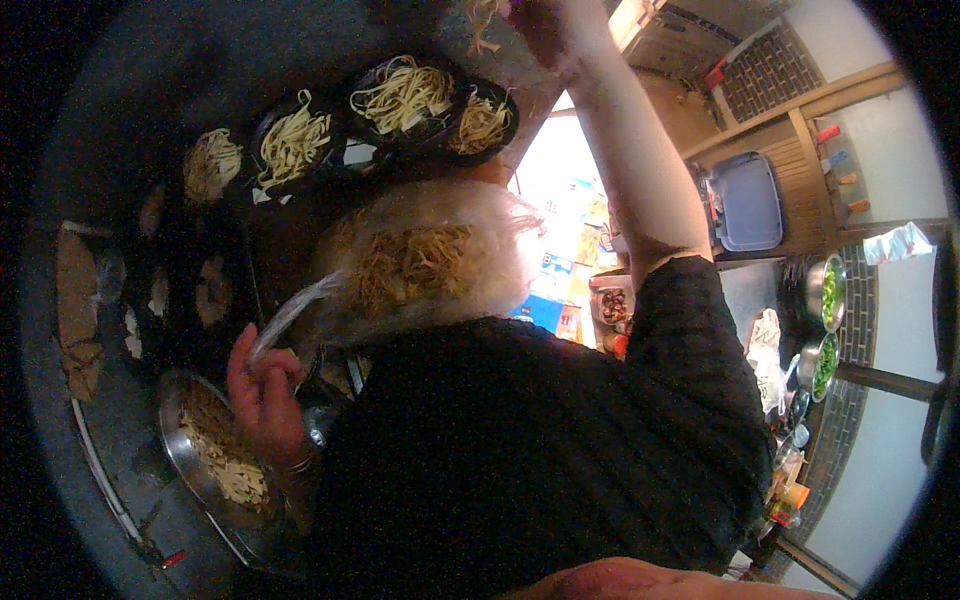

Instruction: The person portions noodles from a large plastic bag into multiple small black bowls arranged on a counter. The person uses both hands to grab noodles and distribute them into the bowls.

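Observation:
My left hand grips the twisted edge of a clear plastic bag in front of my black shirt. Flat, tan noodles lie inside the bag. Stretched out at the top edge, my right hand is dim and partly cut off. A small bunch of noodle strands hangs from its fingers. Below that hand stand dark bowls of pale flat noodles, among them a small bowl, a larger one and another. A further noodle portion sits to their left in shadow.
Beside my left hand is a steel bowl of cut noodles. Printed cartons and a box of brown pieces are at my right. Farther right are a plastic tub and steel bowls of chopped greens.

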A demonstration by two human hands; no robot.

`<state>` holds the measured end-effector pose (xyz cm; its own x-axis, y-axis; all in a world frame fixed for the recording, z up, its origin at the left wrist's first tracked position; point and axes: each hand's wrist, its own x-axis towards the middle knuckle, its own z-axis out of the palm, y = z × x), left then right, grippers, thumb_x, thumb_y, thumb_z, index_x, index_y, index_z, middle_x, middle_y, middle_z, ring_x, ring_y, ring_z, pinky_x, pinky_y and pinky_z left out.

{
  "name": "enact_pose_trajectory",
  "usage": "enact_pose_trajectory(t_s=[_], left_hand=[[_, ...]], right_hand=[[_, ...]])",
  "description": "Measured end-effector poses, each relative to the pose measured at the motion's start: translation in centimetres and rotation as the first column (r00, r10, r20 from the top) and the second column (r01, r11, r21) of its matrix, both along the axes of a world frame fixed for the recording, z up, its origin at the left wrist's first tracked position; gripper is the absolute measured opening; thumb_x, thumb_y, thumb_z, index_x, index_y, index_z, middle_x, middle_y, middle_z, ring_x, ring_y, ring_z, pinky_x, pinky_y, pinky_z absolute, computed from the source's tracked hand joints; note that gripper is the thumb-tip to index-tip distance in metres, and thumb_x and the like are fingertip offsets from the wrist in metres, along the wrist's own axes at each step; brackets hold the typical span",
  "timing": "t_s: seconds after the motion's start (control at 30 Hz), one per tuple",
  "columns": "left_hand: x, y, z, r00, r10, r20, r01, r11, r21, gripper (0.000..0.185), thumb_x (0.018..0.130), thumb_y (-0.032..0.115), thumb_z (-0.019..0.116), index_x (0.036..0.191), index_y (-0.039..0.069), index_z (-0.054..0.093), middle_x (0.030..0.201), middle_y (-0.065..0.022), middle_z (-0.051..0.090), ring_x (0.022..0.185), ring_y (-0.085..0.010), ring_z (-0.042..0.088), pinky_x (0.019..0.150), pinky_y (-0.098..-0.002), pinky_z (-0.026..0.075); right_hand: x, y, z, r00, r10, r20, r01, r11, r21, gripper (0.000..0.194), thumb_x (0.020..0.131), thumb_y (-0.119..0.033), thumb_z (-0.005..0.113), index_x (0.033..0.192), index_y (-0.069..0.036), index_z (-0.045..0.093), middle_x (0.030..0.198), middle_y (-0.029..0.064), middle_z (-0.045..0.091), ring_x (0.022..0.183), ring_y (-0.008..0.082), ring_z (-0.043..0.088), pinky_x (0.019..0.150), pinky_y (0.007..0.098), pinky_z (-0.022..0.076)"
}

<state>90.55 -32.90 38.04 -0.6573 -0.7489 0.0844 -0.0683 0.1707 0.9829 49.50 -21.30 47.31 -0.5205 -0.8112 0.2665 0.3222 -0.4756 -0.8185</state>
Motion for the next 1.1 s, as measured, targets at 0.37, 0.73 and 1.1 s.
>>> enact_pose_trajectory(t_s=[0.37,0.73,1.1], left_hand=[[-0.4,-1.4,-0.5,0.837,-0.089,-0.54,0.319,0.881,0.35,0.058,0.088,0.013,0.057,0.138,0.008,0.027,0.123,-0.0152,0.049,0.076,-0.0176,0.055,0.055,-0.0334,0.053],[-1.2,-1.5,-0.1,0.902,-0.1,-0.421,0.282,0.873,0.397,0.053,0.09,0.01,0.053,0.137,0.009,0.028,0.124,-0.0133,0.049,0.079,-0.0175,0.057,0.057,-0.0328,0.054],[-1.0,-1.0,0.3,0.942,0.01,-0.334,0.123,0.919,0.375,0.052,0.088,0.007,0.055,0.134,0.01,0.032,0.122,-0.0111,0.051,0.08,-0.0165,0.056,0.054,-0.0299,0.051]], right_hand=[[16.0,0.1,-13.4,0.061,0.384,-0.922,-0.069,0.923,0.379,0.03,0.08,-0.003,0.055,0.108,-0.014,0.061,0.094,0.0091,0.064,0.083,0.0267,0.062,0.07,0.0371,0.0515],[-2.1,0.9,-17.4,0.373,-0.189,-0.908,0.863,0.431,0.265,0.014,0.074,-0.009,0.064,0.087,-0.007,0.067,0.087,0.015,0.067,0.083,0.0303,0.065,0.074,0.0393,0.052],[-8.5,-1.5,-23.0,0.245,0.086,-0.966,0.793,0.556,0.25,0.017,0.079,-0.024,0.065,0.093,-0.017,0.07,0.087,0.0093,0.067,0.077,0.0285,0.064,0.07,0.0377,0.0511]])
